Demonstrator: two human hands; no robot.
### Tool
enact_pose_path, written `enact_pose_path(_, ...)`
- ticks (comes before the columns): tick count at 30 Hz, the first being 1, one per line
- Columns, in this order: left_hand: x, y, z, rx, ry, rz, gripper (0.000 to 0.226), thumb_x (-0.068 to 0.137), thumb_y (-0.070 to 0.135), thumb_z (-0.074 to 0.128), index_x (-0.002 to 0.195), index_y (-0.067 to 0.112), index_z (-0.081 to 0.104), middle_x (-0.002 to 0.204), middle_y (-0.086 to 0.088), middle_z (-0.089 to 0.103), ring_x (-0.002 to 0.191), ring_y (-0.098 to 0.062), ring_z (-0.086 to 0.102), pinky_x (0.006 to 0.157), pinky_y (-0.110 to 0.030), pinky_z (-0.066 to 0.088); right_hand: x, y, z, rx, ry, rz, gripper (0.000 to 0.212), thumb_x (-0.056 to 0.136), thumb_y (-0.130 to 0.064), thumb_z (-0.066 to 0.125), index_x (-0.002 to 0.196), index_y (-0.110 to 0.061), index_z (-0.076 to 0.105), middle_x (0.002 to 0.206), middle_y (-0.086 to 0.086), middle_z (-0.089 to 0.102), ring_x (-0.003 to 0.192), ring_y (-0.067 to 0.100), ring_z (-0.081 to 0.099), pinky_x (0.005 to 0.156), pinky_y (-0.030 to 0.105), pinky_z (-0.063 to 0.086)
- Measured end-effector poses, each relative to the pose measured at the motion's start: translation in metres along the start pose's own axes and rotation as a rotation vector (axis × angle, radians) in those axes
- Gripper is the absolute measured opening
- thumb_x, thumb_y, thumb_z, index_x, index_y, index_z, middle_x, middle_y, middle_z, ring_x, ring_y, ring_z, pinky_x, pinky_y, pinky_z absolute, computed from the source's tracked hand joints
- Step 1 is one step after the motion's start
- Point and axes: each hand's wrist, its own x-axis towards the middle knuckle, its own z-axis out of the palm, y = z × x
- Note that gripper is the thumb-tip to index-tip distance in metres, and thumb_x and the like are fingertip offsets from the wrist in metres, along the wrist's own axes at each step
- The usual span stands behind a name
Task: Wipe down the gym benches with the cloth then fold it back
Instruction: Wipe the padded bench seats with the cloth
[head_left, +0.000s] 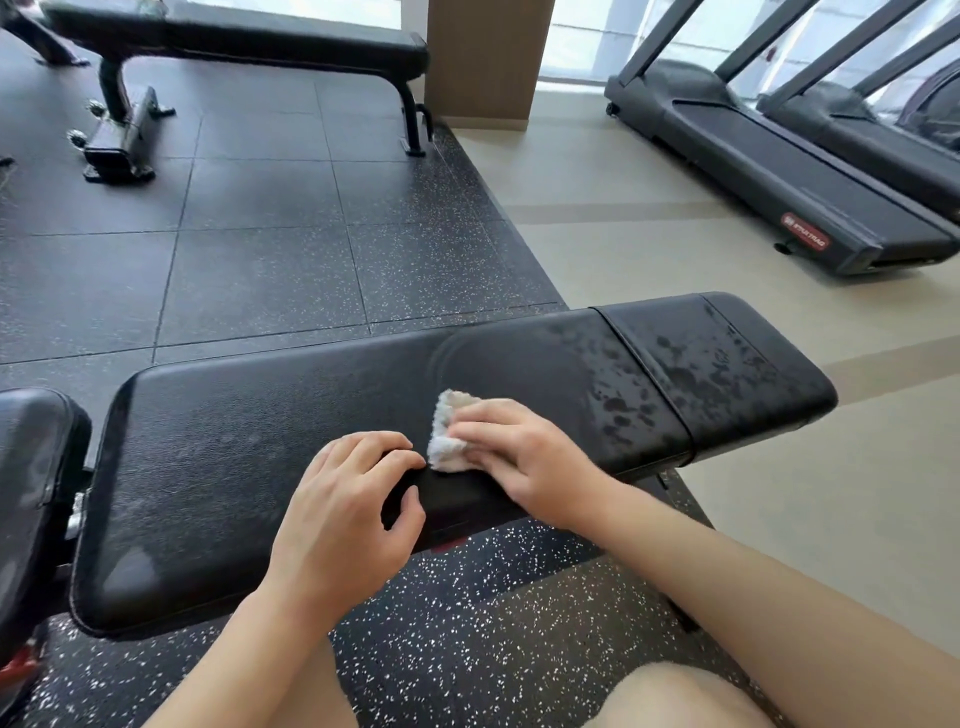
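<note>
Mid-wipe on the black padded gym bench (291, 415): right hand (524, 457) flat, fingers together pressing the bunched white terry cloth (448, 434) near the front edge, left hand (348, 509) loosely curled, empty; next, probably toward the wet-streaked right end.
</note>
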Motion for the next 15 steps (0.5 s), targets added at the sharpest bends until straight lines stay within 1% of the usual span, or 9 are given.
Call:
enact_pose_path(2, 0.000, 0.000, 0.000, -0.007, 0.011, -0.007, 0.022, 0.088, 0.025, 0.063, 0.107, 0.020, 0.073, 0.118, 0.011, 0.065, 0.112, -0.018, 0.061, 0.103, -0.038, 0.047, -0.014, 0.024, -0.021, -0.047, 0.016, 0.051, 0.027, 0.097, -0.009, 0.067, 0.124, -0.007, 0.072, 0.133, 0.001, 0.066, 0.130, 0.016, 0.056, 0.115, 0.031, 0.040)
enact_pose_path(4, 0.000, 0.000, 0.001, -0.011, 0.016, -0.006, 0.021, 0.088, 0.025, 0.063, 0.107, 0.020, 0.073, 0.117, 0.011, 0.065, 0.111, -0.018, 0.061, 0.102, -0.039, 0.048, -0.010, 0.056, -0.038, -0.110, 0.061, 0.152, 0.028, 0.095, -0.005, 0.069, 0.122, -0.009, 0.073, 0.130, 0.000, 0.067, 0.126, 0.017, 0.059, 0.113, 0.034, 0.043)
enact_pose_path(6, 0.001, 0.001, 0.002, -0.003, 0.014, -0.003, 0.021, 0.088, 0.026, 0.064, 0.106, 0.020, 0.072, 0.116, 0.010, 0.065, 0.110, -0.019, 0.062, 0.101, -0.040, 0.048, 0.010, 0.083, -0.049, -0.160, 0.132, 0.260, 0.029, 0.094, -0.002, 0.068, 0.120, -0.011, 0.074, 0.128, 0.000, 0.068, 0.125, 0.019, 0.060, 0.112, 0.037, 0.043)
enact_pose_path(8, 0.001, 0.001, 0.003, 0.012, 0.012, -0.004, 0.022, 0.087, 0.027, 0.064, 0.106, 0.020, 0.071, 0.116, 0.010, 0.064, 0.110, -0.020, 0.061, 0.102, -0.040, 0.048, 0.040, 0.097, -0.049, -0.186, 0.209, 0.338, 0.027, 0.095, -0.004, 0.064, 0.118, -0.012, 0.075, 0.127, 0.001, 0.069, 0.124, 0.023, 0.061, 0.112, 0.036, 0.043)
enact_pose_path(11, 0.000, 0.002, 0.002, 0.021, 0.014, -0.003, 0.022, 0.087, 0.027, 0.064, 0.106, 0.020, 0.071, 0.116, 0.010, 0.064, 0.109, -0.020, 0.061, 0.102, -0.039, 0.047, 0.087, 0.087, -0.025, -0.219, 0.252, 0.368, 0.027, 0.093, -0.007, 0.055, 0.108, -0.010, 0.077, 0.120, 0.007, 0.071, 0.118, 0.030, 0.063, 0.104, 0.036, 0.046)
enact_pose_path(13, 0.000, 0.003, 0.001, 0.027, 0.016, 0.000, 0.022, 0.087, 0.027, 0.064, 0.106, 0.020, 0.071, 0.116, 0.009, 0.064, 0.109, -0.020, 0.061, 0.101, -0.040, 0.048, 0.113, 0.062, -0.003, -0.218, 0.231, 0.322, 0.028, 0.089, -0.008, 0.051, 0.101, -0.007, 0.077, 0.113, 0.010, 0.073, 0.110, 0.034, 0.064, 0.096, 0.037, 0.047)
enact_pose_path(15, 0.000, 0.004, 0.001, 0.033, 0.015, 0.003, 0.023, 0.086, 0.027, 0.064, 0.106, 0.019, 0.071, 0.116, 0.008, 0.065, 0.109, -0.021, 0.061, 0.101, -0.039, 0.047, 0.132, 0.033, 0.022, -0.188, 0.193, 0.245, 0.028, 0.087, -0.007, 0.053, 0.102, -0.008, 0.077, 0.114, 0.010, 0.073, 0.109, 0.035, 0.064, 0.097, 0.036, 0.047)
